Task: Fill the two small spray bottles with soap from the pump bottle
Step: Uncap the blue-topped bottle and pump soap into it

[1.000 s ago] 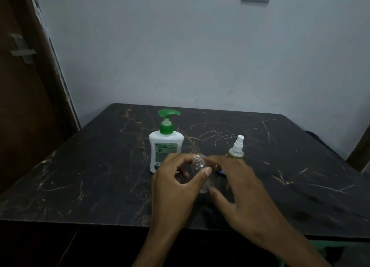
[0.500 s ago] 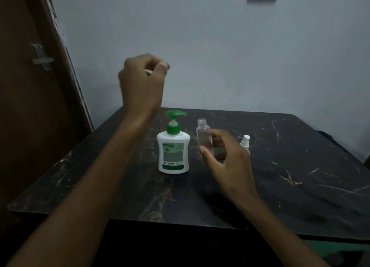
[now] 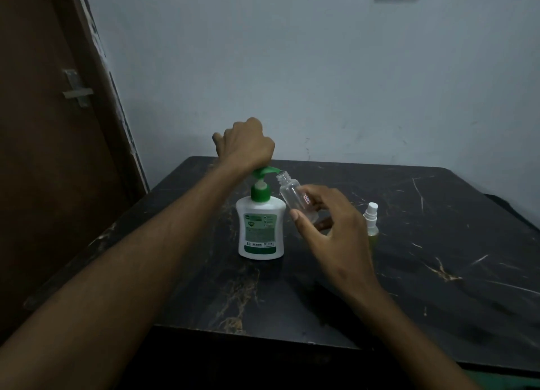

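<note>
Pump bottle (image 3: 261, 229) near the table's (image 3: 438, 287) middle, left hand (image 3: 247, 144) on its pump head, open bottle (image 3: 295, 195) tilted just right of the spout in the right hand (image 3: 333, 234), capped spray bottle (image 3: 371, 221) further right.

The dark marble table (image 3: 438, 272) carries the pump bottle (image 3: 261, 229) and capped spray bottle (image 3: 371, 223).

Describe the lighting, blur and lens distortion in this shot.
Head view: dim, bluish light; the dark table shows no glare; the clear bottle in the right hand is slightly soft; the wide angle bows the door frame and stretches the left forearm.
</note>
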### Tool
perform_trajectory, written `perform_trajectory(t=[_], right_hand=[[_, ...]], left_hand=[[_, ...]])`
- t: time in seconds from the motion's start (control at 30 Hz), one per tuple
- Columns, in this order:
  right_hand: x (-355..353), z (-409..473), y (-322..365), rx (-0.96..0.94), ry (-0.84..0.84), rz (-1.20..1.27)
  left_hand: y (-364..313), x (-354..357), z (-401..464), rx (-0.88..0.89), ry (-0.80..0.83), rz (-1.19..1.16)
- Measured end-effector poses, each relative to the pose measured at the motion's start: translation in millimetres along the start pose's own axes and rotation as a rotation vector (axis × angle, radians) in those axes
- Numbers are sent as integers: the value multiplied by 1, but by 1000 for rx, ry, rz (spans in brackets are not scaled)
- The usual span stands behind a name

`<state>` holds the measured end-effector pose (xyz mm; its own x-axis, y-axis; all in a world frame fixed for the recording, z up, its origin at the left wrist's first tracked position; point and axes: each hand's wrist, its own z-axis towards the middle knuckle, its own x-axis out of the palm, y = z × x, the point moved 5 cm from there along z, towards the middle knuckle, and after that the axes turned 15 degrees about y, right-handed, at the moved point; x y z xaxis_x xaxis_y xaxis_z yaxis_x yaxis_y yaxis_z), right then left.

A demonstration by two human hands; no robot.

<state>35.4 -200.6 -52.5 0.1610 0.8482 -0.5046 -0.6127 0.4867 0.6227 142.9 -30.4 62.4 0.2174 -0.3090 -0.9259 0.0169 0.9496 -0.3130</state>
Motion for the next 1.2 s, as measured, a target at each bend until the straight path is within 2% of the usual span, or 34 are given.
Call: perform_trajectory(t=[0.1,0.43,0.77,1.2], right_hand=[[2,3,0,-3,7,1],[6,-1,0,-6,8,40],[11,-13,-7,-6,-22,43],[15,-22,-8,26,-51,-73]], left_hand=[[-5,0,-1,56,-88,78],[-10,1,-3,172,-146,58],[-12,0,-1,183,-154,41],[-13,5,-2,246,-125,23]])
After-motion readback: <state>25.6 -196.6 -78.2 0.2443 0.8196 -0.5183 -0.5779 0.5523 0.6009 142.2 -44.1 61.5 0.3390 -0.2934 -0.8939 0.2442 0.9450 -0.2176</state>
